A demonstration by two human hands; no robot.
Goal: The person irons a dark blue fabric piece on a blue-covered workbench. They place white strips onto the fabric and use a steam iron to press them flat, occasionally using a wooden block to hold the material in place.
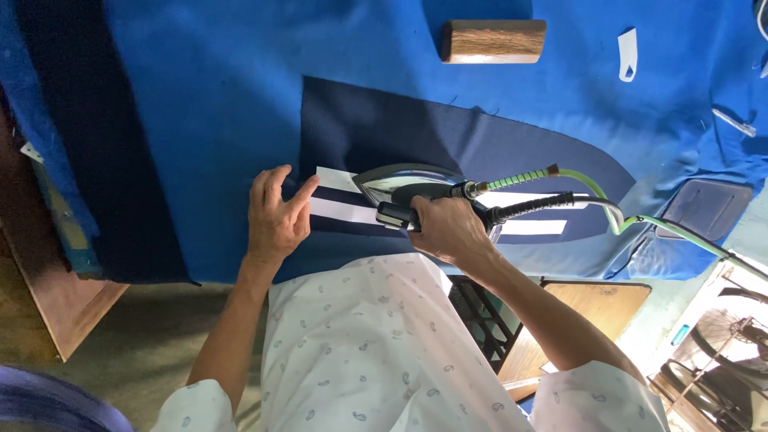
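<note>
My right hand (448,228) grips the black handle of a steam iron (404,182), whose metal sole rests on a navy fabric piece (448,136) with white strips (340,210) laid along its near edge. My left hand (276,214) lies flat with fingers spread on the left end of those white strips, just left of the iron's tip. A green hose and a black cord (560,188) run from the iron's back end to the right. The fabric lies on a table covered in blue cloth (216,96).
A wooden block (492,41) lies at the far side of the table. A white curved template (628,54) sits at the far right. A grey iron rest pad (708,208) lies at the right edge. A dark navy cloth (104,144) hangs at the left.
</note>
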